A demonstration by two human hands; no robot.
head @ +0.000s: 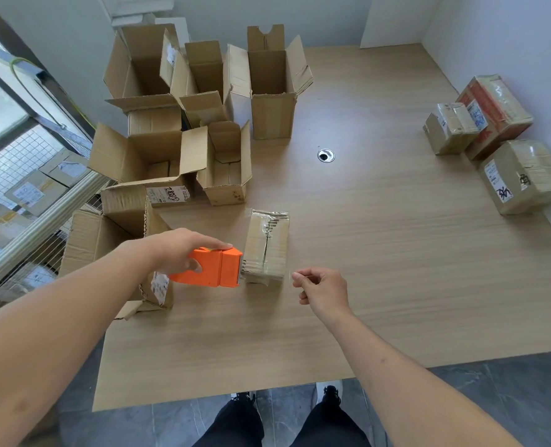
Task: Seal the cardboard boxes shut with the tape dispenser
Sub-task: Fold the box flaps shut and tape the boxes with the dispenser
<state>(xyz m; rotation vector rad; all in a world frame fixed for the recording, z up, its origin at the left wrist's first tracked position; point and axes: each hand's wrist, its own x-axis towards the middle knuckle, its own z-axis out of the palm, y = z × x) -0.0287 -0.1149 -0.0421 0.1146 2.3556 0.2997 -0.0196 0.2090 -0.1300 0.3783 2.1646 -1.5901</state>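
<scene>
Small cardboard box (pixel 267 246), flaps closed and already glossy with clear tape, near the counter's middle, just ahead of both hands. Orange tape dispenser (pixel 214 267) touching the box's near left corner, blade end against the cardboard. Left hand (pixel 177 250) wrapped round the dispenser body, fingers clenched on it. Right hand (pixel 319 290) just right of the box, thumb and forefinger pinched on what looks like the free end of a clear tape strip (pixel 287 275) stretched over from the dispenser; faint, so not certain.

Progress, judging by the layout: three sealed boxes (pixel 497 140) set aside at the counter's right edge, this one partly wrapped. Still to do: a cluster of open boxes (pixel 184 124) at the far left, flaps up, untaped. Well under half done, probably.

Bare wooden counter (pixel 380 253) between the groups, with a round cable hole (pixel 326 155).
</scene>
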